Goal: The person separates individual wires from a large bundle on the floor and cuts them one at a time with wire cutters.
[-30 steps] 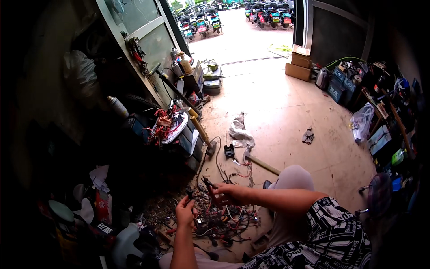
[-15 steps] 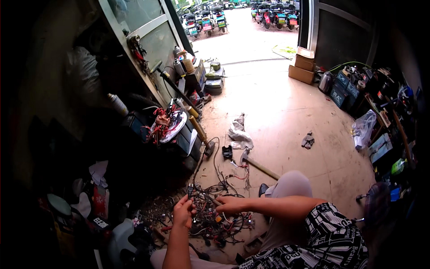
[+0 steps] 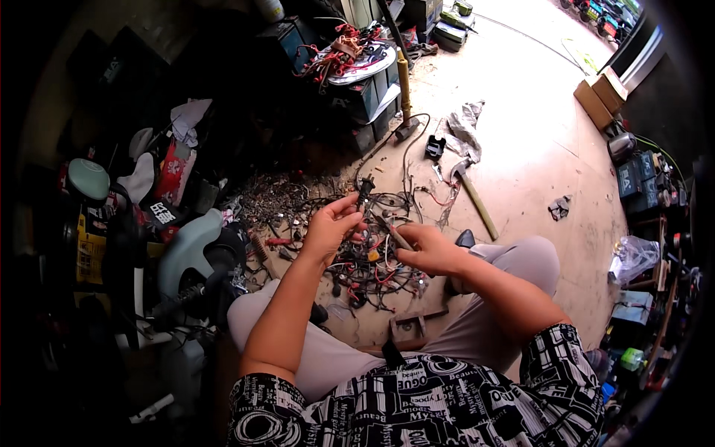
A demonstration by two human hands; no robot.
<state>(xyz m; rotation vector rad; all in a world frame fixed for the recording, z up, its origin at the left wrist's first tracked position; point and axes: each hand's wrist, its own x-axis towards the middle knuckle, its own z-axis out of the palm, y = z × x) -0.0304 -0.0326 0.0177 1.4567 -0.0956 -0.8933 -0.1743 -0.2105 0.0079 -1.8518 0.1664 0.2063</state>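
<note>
A black two-pin power plug (image 3: 366, 186) points upward from the pinched fingers of my left hand (image 3: 333, 227). Close by on its right, my right hand (image 3: 430, 249) is closed round a slim tool with a tan handle (image 3: 401, 238); its dark tip reaches toward the plug, and its exact kind is unclear. Below both hands spreads a tangled heap of cables and connectors (image 3: 376, 279), black with some red, white and yellow bits. My fingers partly hide the plug's lower end and cord.
A hammer (image 3: 477, 203) lies on the floor beyond my right hand, near a black plastic part (image 3: 435, 147) and a crumpled clear bag (image 3: 466, 128). Stacked batteries (image 3: 369, 100) carry red wires at the back. Grey scooter panels (image 3: 190, 257) crowd the left; shelves and batteries (image 3: 639, 182) line the right.
My view has tipped down and swung left, so the doorway has slid to the upper right. Both hands still hold the plug and the tool, close together over the cables.
</note>
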